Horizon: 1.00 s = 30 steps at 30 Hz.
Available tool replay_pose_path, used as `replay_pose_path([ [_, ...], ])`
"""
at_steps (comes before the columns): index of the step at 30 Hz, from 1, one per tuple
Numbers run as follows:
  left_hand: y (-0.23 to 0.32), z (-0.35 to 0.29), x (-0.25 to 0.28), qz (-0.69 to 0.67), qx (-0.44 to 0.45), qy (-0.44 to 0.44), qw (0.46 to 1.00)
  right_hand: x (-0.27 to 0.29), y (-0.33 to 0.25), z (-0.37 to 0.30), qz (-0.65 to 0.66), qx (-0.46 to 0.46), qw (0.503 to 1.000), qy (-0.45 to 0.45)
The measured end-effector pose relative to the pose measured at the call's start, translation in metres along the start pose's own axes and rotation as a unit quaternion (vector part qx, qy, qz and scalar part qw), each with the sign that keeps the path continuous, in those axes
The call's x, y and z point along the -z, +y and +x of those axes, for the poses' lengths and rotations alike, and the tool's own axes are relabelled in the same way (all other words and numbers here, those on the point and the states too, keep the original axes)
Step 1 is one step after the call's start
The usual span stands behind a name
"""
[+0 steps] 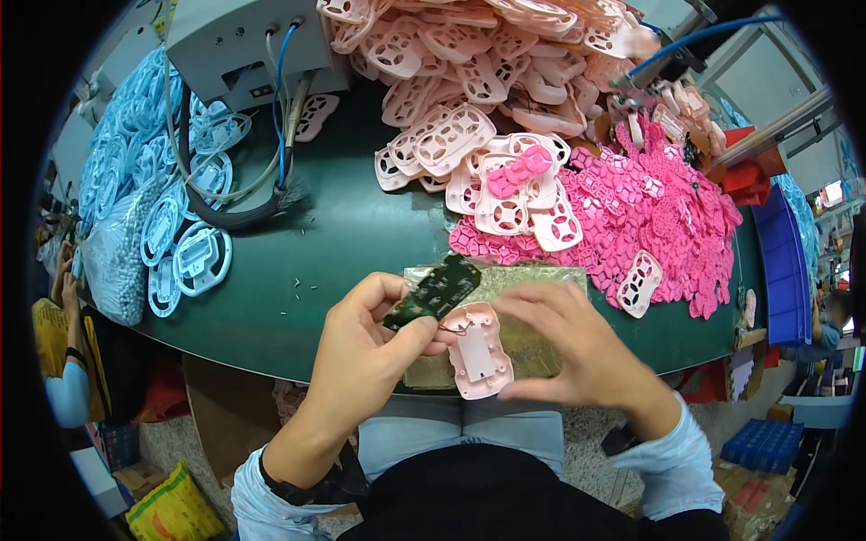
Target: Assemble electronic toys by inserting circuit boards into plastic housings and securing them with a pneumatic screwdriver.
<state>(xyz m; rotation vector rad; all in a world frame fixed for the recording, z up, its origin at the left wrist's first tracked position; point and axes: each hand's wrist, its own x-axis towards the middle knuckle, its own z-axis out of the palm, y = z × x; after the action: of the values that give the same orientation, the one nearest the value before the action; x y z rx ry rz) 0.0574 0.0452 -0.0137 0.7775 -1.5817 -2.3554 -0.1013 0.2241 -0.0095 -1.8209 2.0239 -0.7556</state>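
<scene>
Between the thumb and fingers of my left hand (365,334) is a green circuit board (444,290), tilted up and dotted with small parts. Thin wires run from the board toward a pale pink plastic shell (492,338), whose hollow inside faces up with screw posts and a flat rectangular panel. The shell rests on a tape-covered, yellowish block (534,350) at the table's front edge. My right hand (595,347) is spread beside the shell's right side, fingers and thumb apart, with nothing in its grasp.
Pale pink shells (451,140) are heaped at the back, beside a pile of bright pink keypad pieces (667,216). Light blue wheel-shaped parts (200,257) and a bag of blue pieces (122,248) lie left. A grey machine box (244,59) with cables stands behind; a blue bin (783,266) is right.
</scene>
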Motion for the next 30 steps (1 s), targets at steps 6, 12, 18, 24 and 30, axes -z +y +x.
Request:
replay_pose_path([
  [6, -0.002, -0.005, -0.001, -0.032, 0.004, -0.001, 0.999, -0.002, 0.018, 0.023, 0.09, 0.08, 0.984, -0.132],
  [12, -0.025, -0.012, -0.014, -0.035, 0.009, 0.012, 0.999, -0.03, -0.007, 0.002, -0.111, -0.022, 0.992, 0.056],
  [18, -0.03, -0.017, -0.024, -0.011, 0.016, 0.027, 0.999, -0.017, -0.003, -0.008, -0.015, -0.016, 1.0, 0.015],
  [24, -0.032, -0.015, -0.041, -0.005, -0.023, 0.043, 0.999, -0.055, -0.004, -0.009, -0.102, -0.126, 0.976, 0.142],
  [30, -0.038, -0.007, -0.029, 0.048, -0.075, 0.04, 0.995, -0.029, 0.003, -0.003, -0.002, -0.002, 0.993, 0.119],
])
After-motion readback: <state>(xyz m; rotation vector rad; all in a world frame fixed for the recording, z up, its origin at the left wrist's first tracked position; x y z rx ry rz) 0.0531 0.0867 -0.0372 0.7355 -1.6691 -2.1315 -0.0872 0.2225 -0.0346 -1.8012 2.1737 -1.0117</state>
